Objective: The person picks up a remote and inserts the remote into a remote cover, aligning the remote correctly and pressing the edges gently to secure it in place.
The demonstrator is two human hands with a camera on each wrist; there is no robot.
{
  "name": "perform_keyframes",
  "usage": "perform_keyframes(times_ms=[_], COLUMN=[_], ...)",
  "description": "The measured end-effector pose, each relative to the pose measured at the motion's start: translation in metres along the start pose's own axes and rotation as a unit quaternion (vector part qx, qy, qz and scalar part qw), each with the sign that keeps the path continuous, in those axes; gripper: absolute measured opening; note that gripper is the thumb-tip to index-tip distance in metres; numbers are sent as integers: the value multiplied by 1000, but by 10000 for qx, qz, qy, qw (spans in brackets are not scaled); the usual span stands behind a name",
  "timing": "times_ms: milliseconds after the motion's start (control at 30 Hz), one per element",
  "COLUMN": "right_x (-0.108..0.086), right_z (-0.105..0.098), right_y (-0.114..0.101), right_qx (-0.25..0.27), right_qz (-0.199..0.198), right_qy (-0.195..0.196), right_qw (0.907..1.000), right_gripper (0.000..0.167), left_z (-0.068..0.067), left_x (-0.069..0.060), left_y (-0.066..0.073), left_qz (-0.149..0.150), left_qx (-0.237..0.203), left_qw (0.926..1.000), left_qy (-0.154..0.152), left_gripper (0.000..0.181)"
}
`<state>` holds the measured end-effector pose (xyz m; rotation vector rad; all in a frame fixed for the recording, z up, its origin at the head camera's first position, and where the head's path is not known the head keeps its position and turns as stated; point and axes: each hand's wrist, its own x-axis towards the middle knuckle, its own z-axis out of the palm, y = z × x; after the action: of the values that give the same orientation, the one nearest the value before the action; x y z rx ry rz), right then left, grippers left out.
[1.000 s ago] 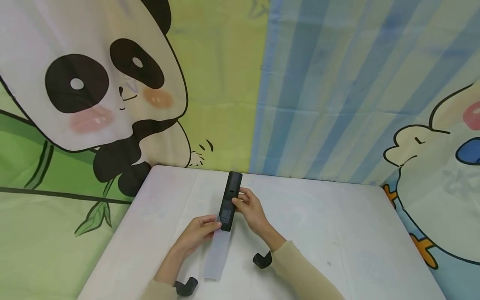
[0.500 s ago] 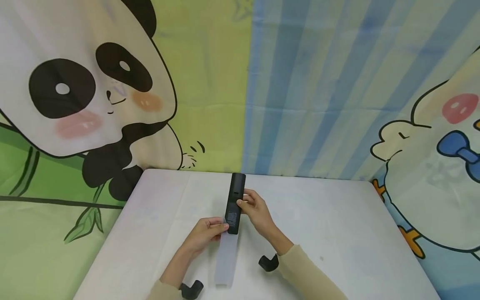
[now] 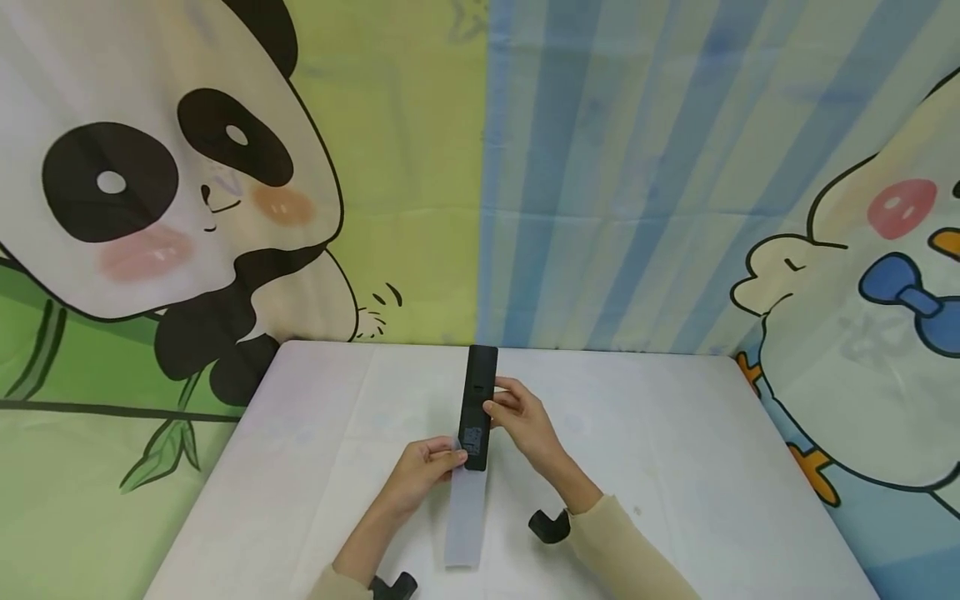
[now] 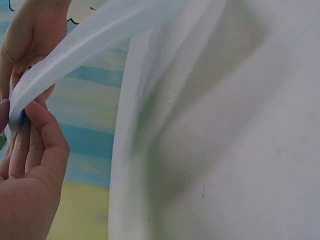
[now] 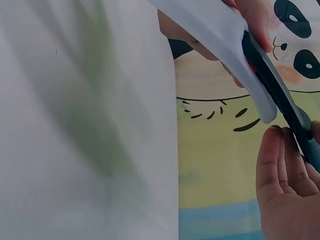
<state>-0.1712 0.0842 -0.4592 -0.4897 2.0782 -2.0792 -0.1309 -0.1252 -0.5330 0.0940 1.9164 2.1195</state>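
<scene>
A black remote control (image 3: 477,408) is held upright above the table, the side with a printed label toward the head camera. My right hand (image 3: 531,425) grips it by its right edge near the middle. A translucent whitish sleeve (image 3: 465,521) hangs below its lower end. My left hand (image 3: 420,475) pinches the sleeve's upper end against the remote's lower left corner. In the right wrist view the sleeve (image 5: 220,35) lies along one face of the remote (image 5: 280,85), its rounded end standing slightly apart. In the left wrist view the sleeve (image 4: 65,55) bends down into my left fingers, and the remote is mostly hidden.
A white table (image 3: 645,450) spreads beneath both hands. Behind it hangs a printed cloth backdrop (image 3: 405,167) with a panda and blue stripes. A black wrist-worn piece (image 3: 550,527) sits by the right sleeve, another (image 3: 395,586) by the left cuff.
The head view has turned slightly, so the hands and remote appear further right. The remote looks a little more upright. Both hands keep their hold on the remote and sleeve.
</scene>
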Motion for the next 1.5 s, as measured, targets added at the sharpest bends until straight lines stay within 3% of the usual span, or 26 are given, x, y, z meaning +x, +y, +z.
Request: perform_keyframes(times_ms=[233,500,700,1000,1233,1500], right_x=[-16,-32,-39,-45,-37,-34], right_z=[-6,-10,-8,-1,-3,-4], right_y=[-4,34,42,9,35,42], right_qx=[-360,-765,-867,-1216,-1542,-1555], right_qz=[-90,-191,-406,-491,-434,-558], right_qy=[-57,-382,-619,-507,-308,-224], right_qw=[9993,9962,9935,9901,9866,9860], right_gripper=[31,19,15,12,11,4], left_z=[3,5,6,8,9,11], left_x=[-1,-1,-1,-1,0,-1], left_y=[1,1,1,-3,-7,-9], left_qz=[118,204,204,-19,-60,-24], left_qx=[-487,-939,-1216,-1852,-1886,-2112], left_qw=[9986,9948,9922,9826,9817,9757], left_qy=[140,334,171,-134,-237,-578], left_gripper=[19,13,11,30,41,39])
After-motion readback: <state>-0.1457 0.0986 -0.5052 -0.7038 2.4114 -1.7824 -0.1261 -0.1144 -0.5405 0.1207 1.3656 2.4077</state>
